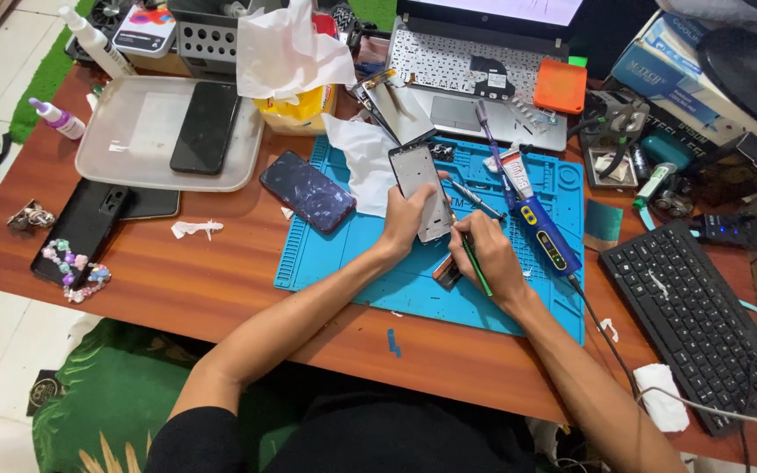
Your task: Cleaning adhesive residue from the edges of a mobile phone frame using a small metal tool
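Observation:
My left hand (406,219) grips a phone frame (423,180), silver and rectangular, holding it tilted above the blue work mat (335,254). My right hand (486,254) holds a thin green-handled tool (477,267), its tip against the lower right edge of the frame. A blue electric screwdriver (541,223) with a cable lies on the mat just right of my right hand. A dark phone screen (307,190) rests at the mat's left edge.
A clear tray (124,131) holds a black phone (206,126) at the back left. A black phone case (81,229), a bead strap (76,267), white tissues (363,158), a laptop (475,70), an orange pad (560,85) and a black keyboard (698,324) surround the mat.

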